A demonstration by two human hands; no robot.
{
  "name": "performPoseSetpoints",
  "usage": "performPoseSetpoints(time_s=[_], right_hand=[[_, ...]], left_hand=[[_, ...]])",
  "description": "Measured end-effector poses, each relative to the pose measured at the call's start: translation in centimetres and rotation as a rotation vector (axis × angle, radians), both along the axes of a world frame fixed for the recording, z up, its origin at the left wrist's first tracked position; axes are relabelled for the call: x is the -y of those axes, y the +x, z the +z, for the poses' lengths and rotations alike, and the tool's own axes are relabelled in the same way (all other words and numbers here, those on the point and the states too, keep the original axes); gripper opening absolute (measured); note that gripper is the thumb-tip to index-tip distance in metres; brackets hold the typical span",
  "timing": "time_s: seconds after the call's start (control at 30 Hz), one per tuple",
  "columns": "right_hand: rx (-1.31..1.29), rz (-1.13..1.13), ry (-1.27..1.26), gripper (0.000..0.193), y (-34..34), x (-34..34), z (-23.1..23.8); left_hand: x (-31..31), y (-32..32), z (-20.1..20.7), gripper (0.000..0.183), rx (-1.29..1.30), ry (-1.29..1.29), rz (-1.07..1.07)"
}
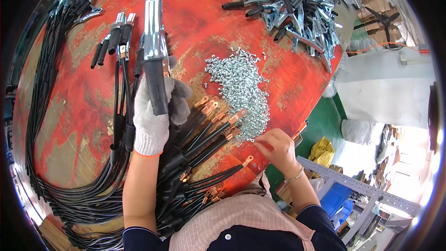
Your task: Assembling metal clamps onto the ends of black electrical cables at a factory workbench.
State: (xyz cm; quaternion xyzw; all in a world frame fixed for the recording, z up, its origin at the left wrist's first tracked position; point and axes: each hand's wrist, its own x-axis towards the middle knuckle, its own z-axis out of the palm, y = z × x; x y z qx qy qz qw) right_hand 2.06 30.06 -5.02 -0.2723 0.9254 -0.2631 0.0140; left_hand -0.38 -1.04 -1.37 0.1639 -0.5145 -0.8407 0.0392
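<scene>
My left hand [153,123], in a white and grey work glove, grips a metal spring clamp [152,28] with black sleeved handles, its shiny jaw end pointing away from me. My bare right hand [278,149] is at the near right edge of a heap of small silvery screws and nuts [241,83]. Its thumb and forefinger are pinched together beside a tiny nut-like piece; whether they hold it is too small to tell. Between my hands lie black cables [204,146] with copper ring lugs [211,106] on their ends.
A large pile of spring clamps [297,9] covers the far right of the worn red table [195,0]. Bundled black cables [39,88] curve along the left side, several ending in clamps. More lugged cables lie against my apron. Beyond the right edge stands a grey metal rack [353,183] with blue bins.
</scene>
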Motion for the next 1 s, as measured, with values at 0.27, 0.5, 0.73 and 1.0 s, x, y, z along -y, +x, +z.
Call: performPoseSetpoints(time_s=[0.27, 0.5, 0.73, 1.0], right_hand=[[-0.072, -0.110, -0.303, 0.018, -4.7, 4.3, 5.1], [-0.279, 0.167, -0.467, 0.023, -10.6, 14.9, 6.9], [-0.319, 0.295, -0.420, 0.023, -11.3, 17.3, 6.8], [-0.341, 0.319, -0.388, 0.023, -11.4, 17.4, 7.2]], left_hand=[[-0.7, 0.4, -0.7, 0.035, 0.043, -0.196, -0.011], [-1.1, 0.6, 1.5, 0.047, 0.120, -0.205, -0.088], [-0.6, 0.6, 0.7, 0.036, 0.058, -0.281, -0.101], [-0.5, 0.7, 1.4, 0.036, 0.092, -0.289, -0.114]])
